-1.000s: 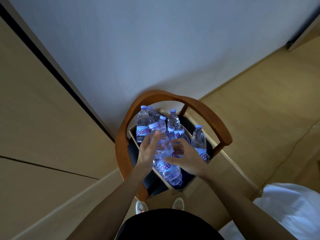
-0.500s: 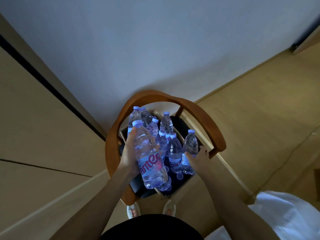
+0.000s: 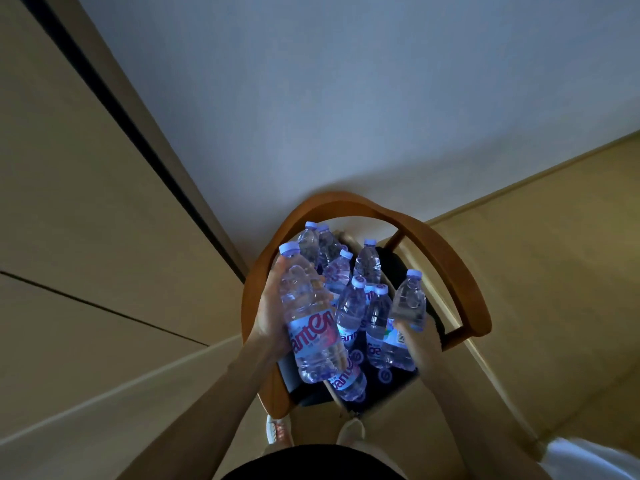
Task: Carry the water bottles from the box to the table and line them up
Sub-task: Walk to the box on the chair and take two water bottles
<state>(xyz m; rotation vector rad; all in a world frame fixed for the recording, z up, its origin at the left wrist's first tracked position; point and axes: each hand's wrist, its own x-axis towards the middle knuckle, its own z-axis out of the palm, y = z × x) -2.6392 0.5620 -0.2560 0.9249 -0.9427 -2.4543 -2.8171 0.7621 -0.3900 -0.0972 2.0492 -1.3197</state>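
Note:
My left hand (image 3: 268, 317) grips a clear water bottle (image 3: 308, 313) with a pale blue cap and a red-lettered label, lifted above the box. My right hand (image 3: 415, 337) is closed around a second bottle (image 3: 407, 313) at the right side of the box. Several more bottles (image 3: 349, 299) stand upright in the cardboard box (image 3: 334, 396), and one bottle (image 3: 348, 381) lies near its front edge. The box rests on the seat of a chair.
The round-backed wooden chair (image 3: 450, 251) stands against a pale wall (image 3: 346, 98). A beige panel (image 3: 69, 202) runs along the left. My shoes (image 3: 278, 431) are right at the chair's front. White cloth (image 3: 595, 462) lies at the bottom right on the floor.
My left hand has lifted one bottle up and to the left, out of the box. My right hand has let go of it, moved right and closed on another bottle.

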